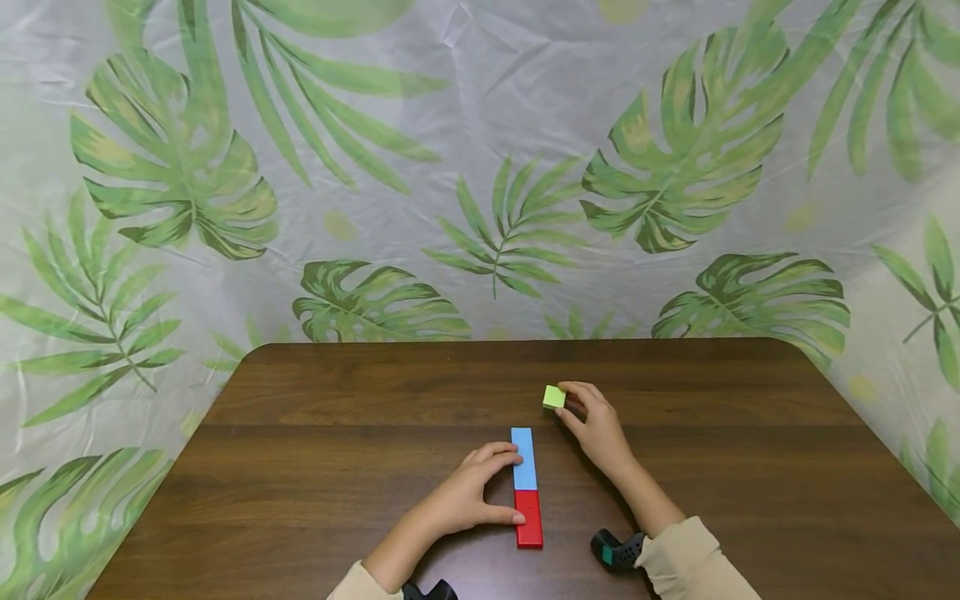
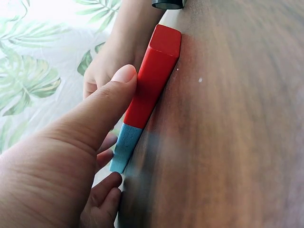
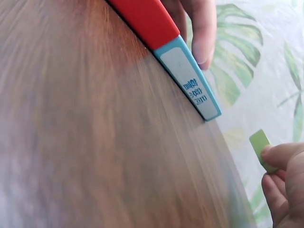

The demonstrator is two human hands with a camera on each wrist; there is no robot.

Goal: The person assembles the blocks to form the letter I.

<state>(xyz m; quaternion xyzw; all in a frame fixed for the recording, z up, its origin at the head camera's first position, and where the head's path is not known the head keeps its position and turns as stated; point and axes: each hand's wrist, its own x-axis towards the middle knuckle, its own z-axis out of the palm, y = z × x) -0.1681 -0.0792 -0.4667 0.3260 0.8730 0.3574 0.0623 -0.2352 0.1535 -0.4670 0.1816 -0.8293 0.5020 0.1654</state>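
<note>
A light blue block [image 1: 525,465] and a red block [image 1: 531,529] lie end to end in one straight line on the wooden table, the blue one farther from me. My left hand [image 1: 467,493] rests along their left side. Its thumb touches the red block, and its fingertips touch the blue one. Up and to the right of this row, my right hand [image 1: 602,433] pinches a small light green block [image 1: 553,397] between thumb and fingers, apart from the other two. A white label with dark writing [image 3: 194,90] shows on the blue block's side in the right wrist view.
The dark brown table [image 1: 337,400] ends at a straight back edge with rounded corners. Behind it hangs a pale cloth [image 1: 525,125] printed with green leaves. A dark wrist device [image 1: 615,551] sits at my right wrist.
</note>
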